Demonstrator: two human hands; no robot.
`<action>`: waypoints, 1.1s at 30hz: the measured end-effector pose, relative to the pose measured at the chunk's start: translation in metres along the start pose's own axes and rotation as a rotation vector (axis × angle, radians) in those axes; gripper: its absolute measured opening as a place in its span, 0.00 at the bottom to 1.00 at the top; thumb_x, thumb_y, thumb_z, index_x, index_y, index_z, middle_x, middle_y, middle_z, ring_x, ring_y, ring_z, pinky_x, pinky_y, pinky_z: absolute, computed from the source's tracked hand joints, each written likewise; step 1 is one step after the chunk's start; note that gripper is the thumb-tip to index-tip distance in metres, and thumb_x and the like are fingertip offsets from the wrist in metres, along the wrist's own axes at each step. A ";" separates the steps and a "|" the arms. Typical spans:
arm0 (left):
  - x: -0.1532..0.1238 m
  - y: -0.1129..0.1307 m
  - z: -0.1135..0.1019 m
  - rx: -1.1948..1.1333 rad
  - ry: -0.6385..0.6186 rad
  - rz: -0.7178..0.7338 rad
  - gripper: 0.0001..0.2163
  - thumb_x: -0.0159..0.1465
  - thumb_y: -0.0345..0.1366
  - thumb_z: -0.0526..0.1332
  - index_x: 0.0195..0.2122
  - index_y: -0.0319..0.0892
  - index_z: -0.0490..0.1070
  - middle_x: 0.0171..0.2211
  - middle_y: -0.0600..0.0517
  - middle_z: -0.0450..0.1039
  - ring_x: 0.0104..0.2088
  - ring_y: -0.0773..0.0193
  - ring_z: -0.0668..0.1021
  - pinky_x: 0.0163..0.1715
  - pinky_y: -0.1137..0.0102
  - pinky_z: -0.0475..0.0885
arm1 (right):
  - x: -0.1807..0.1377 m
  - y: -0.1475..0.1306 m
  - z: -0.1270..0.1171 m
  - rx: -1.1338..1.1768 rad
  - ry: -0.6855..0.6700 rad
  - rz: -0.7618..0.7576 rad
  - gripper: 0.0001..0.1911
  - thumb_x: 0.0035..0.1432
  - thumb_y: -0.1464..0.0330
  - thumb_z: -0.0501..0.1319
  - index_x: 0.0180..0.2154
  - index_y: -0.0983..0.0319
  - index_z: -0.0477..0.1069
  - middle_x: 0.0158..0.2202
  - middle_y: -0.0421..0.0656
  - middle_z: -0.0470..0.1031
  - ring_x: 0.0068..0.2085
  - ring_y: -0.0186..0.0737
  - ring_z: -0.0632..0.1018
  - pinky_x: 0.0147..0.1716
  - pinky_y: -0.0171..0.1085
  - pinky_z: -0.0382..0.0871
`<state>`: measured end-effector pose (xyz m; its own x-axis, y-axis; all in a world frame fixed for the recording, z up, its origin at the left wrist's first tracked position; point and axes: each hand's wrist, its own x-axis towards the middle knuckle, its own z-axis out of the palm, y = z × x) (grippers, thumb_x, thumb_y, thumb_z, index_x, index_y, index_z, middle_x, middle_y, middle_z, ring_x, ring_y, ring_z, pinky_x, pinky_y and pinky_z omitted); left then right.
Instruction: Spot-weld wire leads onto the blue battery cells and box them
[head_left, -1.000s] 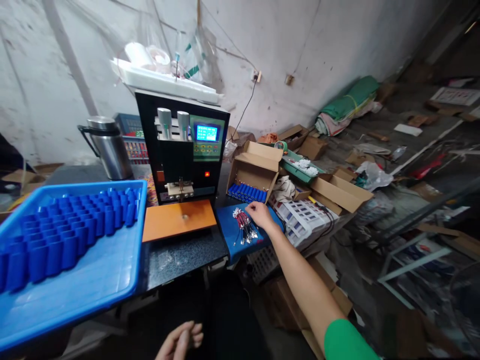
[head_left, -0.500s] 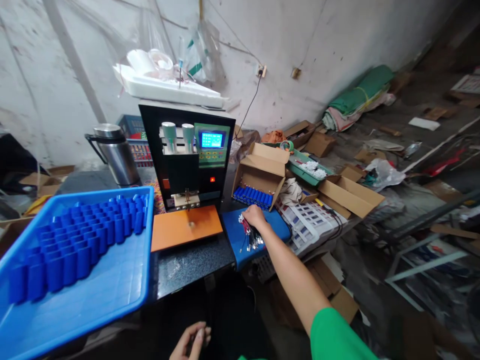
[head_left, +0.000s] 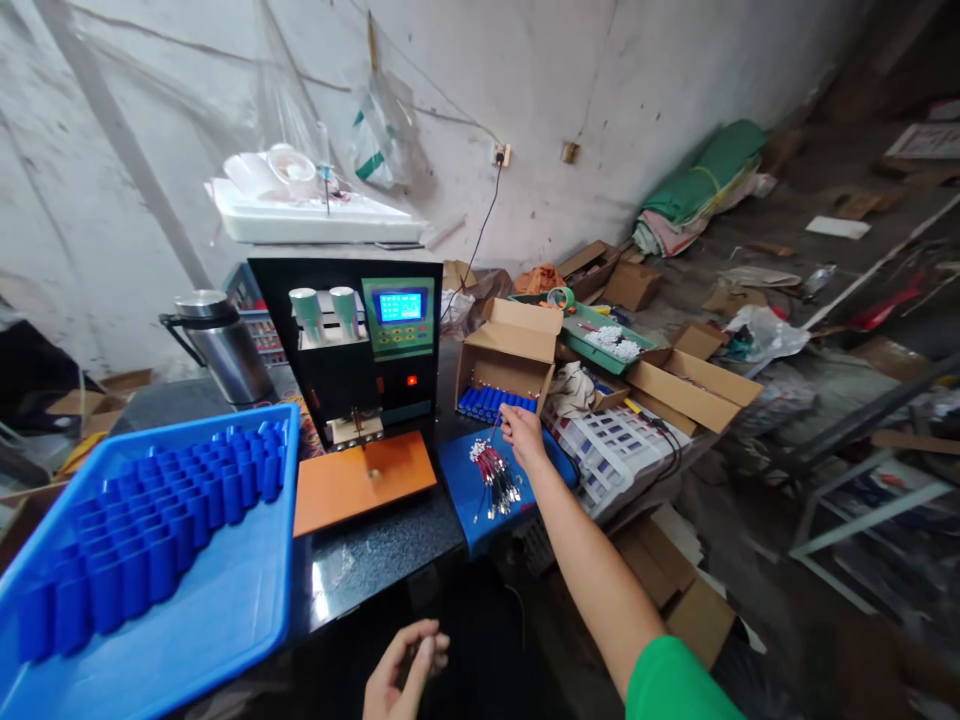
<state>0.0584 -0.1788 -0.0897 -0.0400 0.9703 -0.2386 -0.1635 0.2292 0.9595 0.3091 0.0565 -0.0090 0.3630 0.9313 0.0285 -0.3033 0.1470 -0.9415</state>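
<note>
Dark surface (head_left: 375,562) bears the machine (head_left: 337,372); right of it, your right hand (head_left: 521,432) pinches a thin wire (head_left: 495,428), whose tangling could drag the bundle (head_left: 493,475), your left hand (head_left: 405,670) loosely spread.

One wire bunch (head_left: 496,478), one machine (head_left: 337,375)

A scuffed, stained off-white wall (head_left: 675,60), fitted with a power socket (head_left: 502,155), rises behind a dark, glossy worktop (head_left: 405,545). To the right, a dim grey floor (head_left: 787,205) is littered with scraps of cardboard and crumpled clear plastic (head_left: 780,335), near a pale metal frame (head_left: 862,529). Pale light glints on the worktop's front edge, while the far right corner sinks into shadow.
</note>
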 end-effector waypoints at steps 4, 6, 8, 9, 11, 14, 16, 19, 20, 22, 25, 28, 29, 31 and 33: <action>0.012 0.025 0.019 -0.126 0.120 0.079 0.23 0.47 0.52 0.70 0.36 0.38 0.78 0.29 0.46 0.78 0.26 0.60 0.78 0.28 0.70 0.76 | -0.021 -0.021 0.015 0.133 -0.041 -0.018 0.22 0.41 0.55 0.71 0.26 0.62 0.64 0.21 0.32 0.59 0.18 0.24 0.57 0.14 0.26 0.43; 0.019 0.040 0.026 -0.108 0.148 0.123 0.23 0.50 0.52 0.69 0.37 0.37 0.77 0.31 0.46 0.79 0.27 0.61 0.78 0.29 0.69 0.76 | -0.042 -0.024 0.027 0.170 -0.119 0.012 0.21 0.43 0.56 0.71 0.26 0.62 0.64 0.21 0.32 0.58 0.18 0.23 0.56 0.14 0.26 0.43; 0.026 0.058 0.032 -0.030 0.144 0.190 0.22 0.53 0.52 0.67 0.39 0.38 0.76 0.32 0.47 0.79 0.29 0.61 0.78 0.32 0.68 0.76 | -0.067 -0.022 0.039 0.195 -0.194 0.057 0.20 0.44 0.56 0.70 0.26 0.62 0.64 0.21 0.32 0.58 0.18 0.23 0.56 0.14 0.25 0.43; 0.029 0.067 0.034 0.008 0.143 0.232 0.21 0.54 0.52 0.66 0.40 0.38 0.76 0.32 0.47 0.78 0.30 0.61 0.78 0.33 0.68 0.75 | -0.080 -0.020 0.045 0.199 -0.222 0.081 0.20 0.44 0.57 0.70 0.26 0.62 0.64 0.21 0.32 0.58 0.18 0.23 0.56 0.14 0.25 0.43; 0.034 0.083 0.036 0.096 0.138 0.296 0.21 0.56 0.52 0.65 0.41 0.39 0.76 0.33 0.47 0.78 0.31 0.61 0.78 0.32 0.69 0.74 | -0.105 -0.015 0.057 0.203 -0.268 0.122 0.20 0.45 0.57 0.70 0.26 0.62 0.64 0.21 0.32 0.58 0.18 0.23 0.56 0.14 0.25 0.44; 0.039 0.098 0.033 0.161 0.108 0.337 0.19 0.56 0.50 0.64 0.40 0.39 0.77 0.32 0.47 0.77 0.33 0.61 0.77 0.33 0.69 0.73 | -0.135 -0.005 0.073 0.213 -0.315 0.156 0.19 0.47 0.58 0.70 0.26 0.62 0.64 0.20 0.32 0.58 0.18 0.23 0.56 0.14 0.26 0.45; 0.041 0.101 0.029 0.158 0.083 0.328 0.18 0.57 0.49 0.64 0.38 0.38 0.77 0.30 0.49 0.76 0.30 0.64 0.75 0.30 0.71 0.71 | -0.149 0.002 0.081 0.221 -0.318 0.167 0.19 0.48 0.58 0.69 0.26 0.62 0.64 0.19 0.32 0.57 0.17 0.24 0.56 0.14 0.26 0.45; 0.040 0.101 0.020 0.139 0.055 0.304 0.17 0.57 0.49 0.64 0.35 0.37 0.76 0.25 0.52 0.72 0.24 0.69 0.70 0.25 0.73 0.66 | -0.159 0.011 0.090 0.219 -0.306 0.181 0.19 0.48 0.57 0.69 0.27 0.62 0.65 0.19 0.32 0.57 0.17 0.24 0.56 0.14 0.26 0.45; 0.040 0.100 0.017 0.138 0.049 0.301 0.17 0.57 0.49 0.64 0.34 0.36 0.76 0.24 0.53 0.71 0.23 0.69 0.68 0.24 0.74 0.64 | -0.161 0.014 0.091 0.214 -0.304 0.183 0.19 0.48 0.57 0.69 0.27 0.62 0.65 0.19 0.32 0.58 0.17 0.24 0.56 0.14 0.26 0.45; 0.039 0.101 0.011 0.145 0.034 0.306 0.17 0.58 0.49 0.63 0.34 0.36 0.75 0.24 0.53 0.70 0.23 0.69 0.68 0.24 0.74 0.63 | -0.163 0.017 0.091 0.177 -0.322 0.173 0.18 0.50 0.55 0.67 0.27 0.62 0.65 0.19 0.32 0.58 0.17 0.25 0.57 0.14 0.27 0.45; 0.039 0.108 -0.001 0.203 -0.004 0.325 0.17 0.60 0.49 0.61 0.34 0.37 0.73 0.24 0.54 0.68 0.24 0.68 0.68 0.25 0.73 0.63 | -0.166 0.017 0.088 0.006 -0.470 0.103 0.17 0.54 0.55 0.64 0.28 0.62 0.66 0.21 0.34 0.62 0.18 0.27 0.60 0.16 0.28 0.52; 0.038 0.115 -0.015 0.327 -0.065 0.359 0.16 0.62 0.48 0.59 0.33 0.38 0.72 0.25 0.54 0.68 0.26 0.67 0.68 0.27 0.73 0.64 | -0.173 0.015 0.084 -0.196 -0.641 -0.040 0.13 0.56 0.58 0.63 0.31 0.62 0.70 0.27 0.38 0.69 0.25 0.31 0.68 0.25 0.31 0.62; 0.037 0.116 -0.020 0.371 -0.088 0.370 0.15 0.62 0.47 0.58 0.32 0.38 0.72 0.25 0.54 0.68 0.27 0.67 0.68 0.28 0.73 0.64 | -0.176 0.015 0.083 -0.243 -0.668 -0.084 0.12 0.56 0.59 0.64 0.32 0.62 0.71 0.29 0.39 0.71 0.27 0.33 0.70 0.28 0.32 0.64; 0.034 0.116 -0.028 0.436 -0.119 0.378 0.14 0.63 0.45 0.58 0.31 0.38 0.71 0.26 0.53 0.69 0.28 0.67 0.68 0.29 0.72 0.64 | -0.182 0.017 0.083 -0.318 -0.695 -0.128 0.10 0.57 0.61 0.63 0.31 0.62 0.72 0.29 0.40 0.72 0.31 0.35 0.71 0.32 0.33 0.65; 0.029 0.114 -0.035 0.471 -0.115 0.372 0.13 0.63 0.43 0.58 0.29 0.38 0.71 0.26 0.53 0.69 0.28 0.67 0.69 0.30 0.72 0.63 | -0.187 0.020 0.084 -0.364 -0.709 -0.124 0.11 0.57 0.61 0.62 0.29 0.61 0.71 0.28 0.40 0.72 0.30 0.36 0.72 0.33 0.34 0.65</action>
<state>0.0041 -0.1269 0.0075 0.1002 0.9880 0.1174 0.2955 -0.1422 0.9447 0.1611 -0.0869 -0.0051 -0.3077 0.9230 0.2313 0.0531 0.2594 -0.9643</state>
